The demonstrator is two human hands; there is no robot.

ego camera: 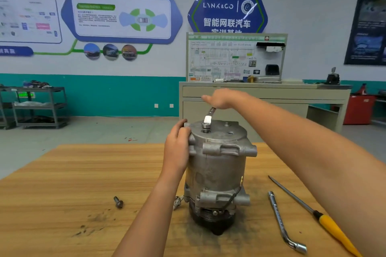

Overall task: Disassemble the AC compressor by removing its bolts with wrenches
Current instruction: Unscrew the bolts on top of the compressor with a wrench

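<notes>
A grey metal AC compressor [219, 169] stands upright on the wooden table [62, 183], pulley end down. My left hand [177, 146] grips the upper left edge of its top cover. A shiny wrench [208, 118] sits with its head on a bolt at the top cover's left side, its handle slanting up and away. My right hand [223, 98] is closed over the far end of that handle. One removed bolt [118, 202] lies on the table to the left of the compressor.
An L-shaped socket wrench [282, 223] and a yellow-handled screwdriver [325, 221] lie on the table right of the compressor, under my right forearm. Dark grime marks the tabletop. Beyond the table stand a beige workbench [265, 92] and a grey shelf cart [39, 106].
</notes>
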